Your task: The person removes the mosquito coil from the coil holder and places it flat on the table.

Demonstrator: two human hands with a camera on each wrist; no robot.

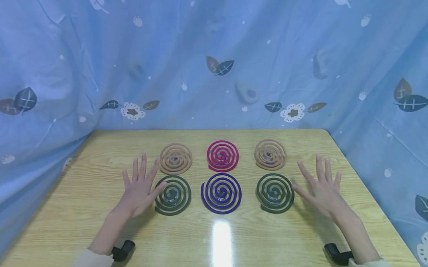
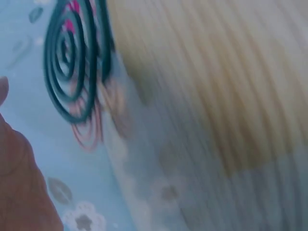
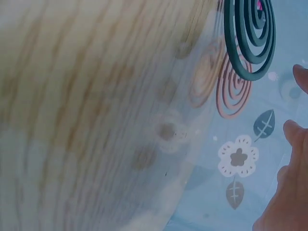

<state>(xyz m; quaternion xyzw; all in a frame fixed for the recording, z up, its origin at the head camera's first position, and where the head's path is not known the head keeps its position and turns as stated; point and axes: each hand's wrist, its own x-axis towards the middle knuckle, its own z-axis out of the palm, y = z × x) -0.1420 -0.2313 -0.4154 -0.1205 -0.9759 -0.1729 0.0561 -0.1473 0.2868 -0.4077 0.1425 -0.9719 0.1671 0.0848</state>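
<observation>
Mosquito coils lie in two rows on a wooden table. At the back are a left tan coil, a magenta coil and a right tan coil. In front of them are a left dark green coil, a blue coil and a right dark green coil. My left hand has its fingers spread, its thumb overlapping the left green coil's edge in the head view; contact cannot be told. Beside the right green coil, my right hand spreads its fingers and holds nothing.
A blue curtain with leaf and flower prints surrounds the table's back and sides. A bright light reflection falls on the tabletop in front of the blue coil. Black wrist devices sit below both wrists.
</observation>
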